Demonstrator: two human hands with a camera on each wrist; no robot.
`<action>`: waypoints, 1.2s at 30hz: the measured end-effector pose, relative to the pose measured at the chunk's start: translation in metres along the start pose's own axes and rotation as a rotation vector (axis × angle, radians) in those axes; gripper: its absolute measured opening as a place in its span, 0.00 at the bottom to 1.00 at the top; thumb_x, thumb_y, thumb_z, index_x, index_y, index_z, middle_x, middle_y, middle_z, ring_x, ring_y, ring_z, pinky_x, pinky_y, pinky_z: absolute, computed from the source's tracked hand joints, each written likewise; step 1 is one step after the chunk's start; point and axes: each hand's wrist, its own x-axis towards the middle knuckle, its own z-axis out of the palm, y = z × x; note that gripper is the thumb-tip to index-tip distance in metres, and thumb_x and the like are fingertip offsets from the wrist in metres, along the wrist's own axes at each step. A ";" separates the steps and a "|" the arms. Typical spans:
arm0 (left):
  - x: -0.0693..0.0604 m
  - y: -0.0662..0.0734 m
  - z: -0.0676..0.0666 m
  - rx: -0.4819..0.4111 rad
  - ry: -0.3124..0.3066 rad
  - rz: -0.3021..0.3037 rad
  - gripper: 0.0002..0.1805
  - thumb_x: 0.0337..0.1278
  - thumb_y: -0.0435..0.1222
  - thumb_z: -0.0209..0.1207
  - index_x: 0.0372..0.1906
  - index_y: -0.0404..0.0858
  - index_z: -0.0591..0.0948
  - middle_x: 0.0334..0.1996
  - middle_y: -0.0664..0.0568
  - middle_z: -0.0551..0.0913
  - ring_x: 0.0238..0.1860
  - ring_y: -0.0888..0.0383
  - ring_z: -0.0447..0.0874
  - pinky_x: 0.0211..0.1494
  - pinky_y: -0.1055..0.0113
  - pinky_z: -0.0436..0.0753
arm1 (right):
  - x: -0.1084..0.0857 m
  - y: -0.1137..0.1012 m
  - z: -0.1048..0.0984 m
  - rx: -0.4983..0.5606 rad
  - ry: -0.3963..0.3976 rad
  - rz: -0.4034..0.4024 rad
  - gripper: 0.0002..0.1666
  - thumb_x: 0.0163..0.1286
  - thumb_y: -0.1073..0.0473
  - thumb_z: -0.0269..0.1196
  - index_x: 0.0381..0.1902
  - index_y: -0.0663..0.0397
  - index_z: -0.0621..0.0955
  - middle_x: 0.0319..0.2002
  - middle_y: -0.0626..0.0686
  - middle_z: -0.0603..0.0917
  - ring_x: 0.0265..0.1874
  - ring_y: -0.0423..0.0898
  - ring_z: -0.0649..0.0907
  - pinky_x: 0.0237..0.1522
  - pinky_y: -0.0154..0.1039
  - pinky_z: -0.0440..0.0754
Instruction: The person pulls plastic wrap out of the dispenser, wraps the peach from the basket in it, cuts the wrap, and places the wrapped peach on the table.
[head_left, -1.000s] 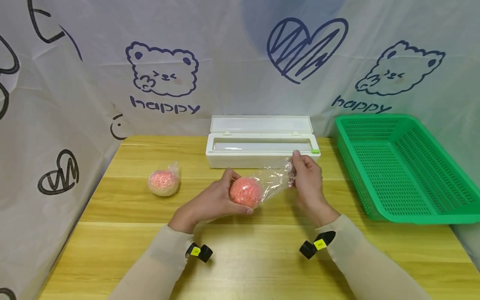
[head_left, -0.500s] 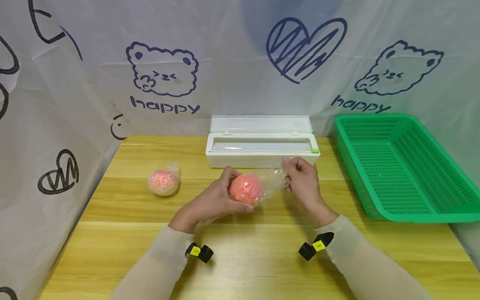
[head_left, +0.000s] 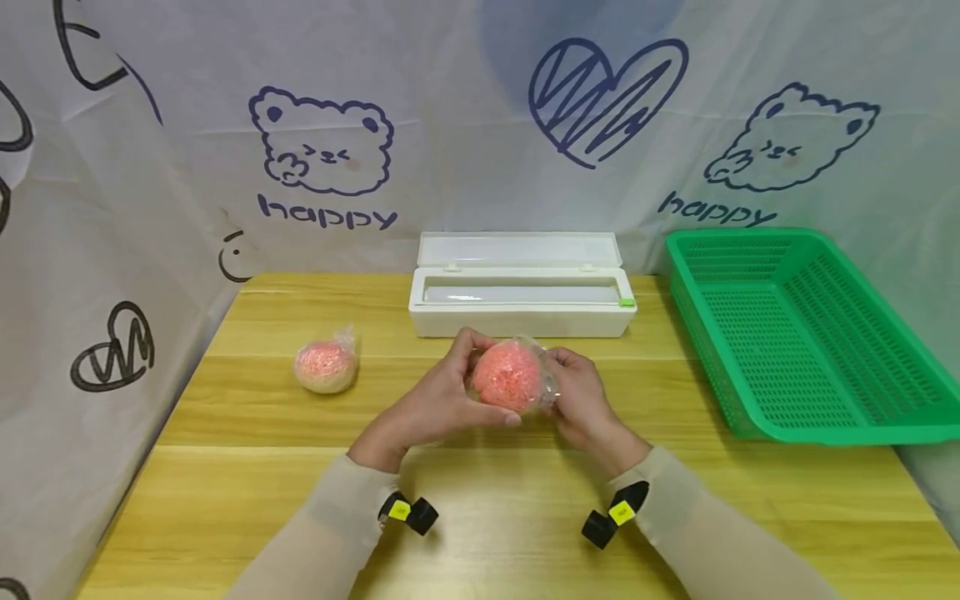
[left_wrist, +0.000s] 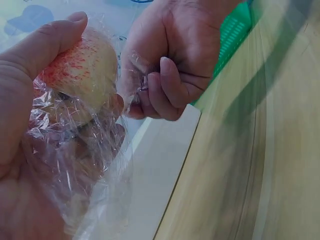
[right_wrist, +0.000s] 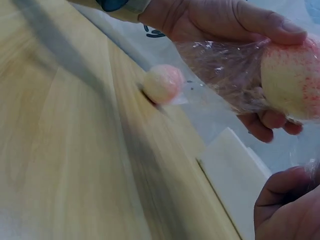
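Note:
A pink-and-cream peach (head_left: 508, 377) is held in my left hand (head_left: 438, 396), thumb on the near side and fingers behind it. Clear cling film (left_wrist: 95, 150) covers the fruit and hangs in loose folds over the palm in the left wrist view. My right hand (head_left: 583, 402) is close against the peach's right side, its curled fingers pinching the bunched end of the film. Part of those fingers is hidden behind the film in the head view. A second wrapped peach (head_left: 326, 367) rests on the table to the left, a twist of film sticking up from it.
Behind the hands stands a long white cling film box (head_left: 522, 323) with its lid raised and a roll inside. A green plastic basket (head_left: 693, 354) is at the right. Patterned cloth (head_left: 465, 125) hangs behind and left of the wooden table (head_left: 495, 533).
My right hand has come left and down to the peach, and the film stretched between the hands has gathered against the fruit. The left hand has shifted slightly right with the peach.

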 end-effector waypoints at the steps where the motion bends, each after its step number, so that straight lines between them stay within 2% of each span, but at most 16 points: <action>1: 0.000 0.000 0.001 0.002 -0.002 0.004 0.45 0.48 0.36 0.81 0.66 0.45 0.64 0.64 0.49 0.79 0.66 0.53 0.79 0.70 0.52 0.79 | -0.001 0.001 0.000 0.002 -0.018 0.007 0.12 0.82 0.60 0.57 0.36 0.59 0.77 0.22 0.45 0.78 0.16 0.36 0.73 0.17 0.29 0.70; 10: -0.001 0.001 0.007 -0.005 0.006 0.019 0.45 0.47 0.36 0.82 0.66 0.46 0.65 0.65 0.51 0.78 0.66 0.55 0.78 0.73 0.51 0.76 | -0.007 0.007 -0.001 0.110 -0.195 0.054 0.12 0.79 0.66 0.54 0.34 0.52 0.80 0.20 0.43 0.74 0.16 0.37 0.70 0.19 0.30 0.67; 14: -0.001 0.003 0.009 -0.039 -0.018 0.022 0.47 0.46 0.34 0.82 0.66 0.47 0.63 0.65 0.51 0.80 0.65 0.55 0.80 0.71 0.53 0.78 | -0.011 0.005 -0.002 0.140 -0.242 0.059 0.10 0.83 0.63 0.52 0.42 0.54 0.81 0.25 0.43 0.78 0.21 0.36 0.74 0.22 0.30 0.72; 18: -0.002 0.006 0.011 -0.063 -0.043 0.026 0.48 0.47 0.33 0.82 0.68 0.49 0.62 0.63 0.47 0.83 0.61 0.53 0.85 0.64 0.54 0.83 | -0.017 0.002 -0.002 0.167 -0.284 0.035 0.11 0.84 0.61 0.52 0.52 0.57 0.81 0.34 0.44 0.84 0.29 0.36 0.80 0.30 0.29 0.79; 20: -0.002 0.008 0.012 -0.067 -0.042 0.037 0.48 0.47 0.32 0.81 0.68 0.49 0.62 0.64 0.48 0.82 0.61 0.54 0.85 0.64 0.53 0.83 | -0.018 0.000 -0.002 0.178 -0.296 0.027 0.12 0.84 0.60 0.53 0.55 0.57 0.81 0.38 0.45 0.86 0.34 0.35 0.81 0.35 0.29 0.81; 24: -0.002 0.009 0.013 -0.076 -0.027 0.061 0.48 0.45 0.30 0.82 0.68 0.49 0.63 0.70 0.53 0.74 0.65 0.54 0.81 0.71 0.49 0.78 | -0.020 -0.004 0.000 0.197 -0.295 0.023 0.13 0.85 0.57 0.55 0.58 0.55 0.81 0.44 0.45 0.86 0.39 0.35 0.81 0.41 0.29 0.83; 28: -0.003 0.010 0.012 -0.047 -0.010 0.090 0.49 0.44 0.31 0.82 0.69 0.51 0.66 0.70 0.56 0.71 0.68 0.53 0.78 0.75 0.45 0.72 | -0.018 -0.008 0.002 0.167 -0.246 0.026 0.17 0.85 0.51 0.54 0.60 0.55 0.80 0.48 0.45 0.85 0.45 0.36 0.82 0.46 0.30 0.84; 33: -0.004 0.011 0.010 0.058 0.024 0.122 0.49 0.42 0.34 0.83 0.71 0.55 0.69 0.68 0.59 0.74 0.67 0.53 0.74 0.73 0.42 0.69 | -0.015 -0.012 0.002 0.096 -0.160 0.023 0.14 0.85 0.58 0.53 0.61 0.57 0.75 0.53 0.46 0.81 0.52 0.39 0.81 0.53 0.32 0.84; 36: -0.004 0.011 0.010 0.051 0.028 0.119 0.50 0.42 0.33 0.83 0.71 0.56 0.70 0.68 0.58 0.73 0.65 0.53 0.75 0.74 0.43 0.69 | -0.013 -0.013 0.003 0.022 -0.077 -0.038 0.12 0.80 0.66 0.57 0.58 0.55 0.75 0.52 0.46 0.79 0.53 0.40 0.78 0.52 0.31 0.83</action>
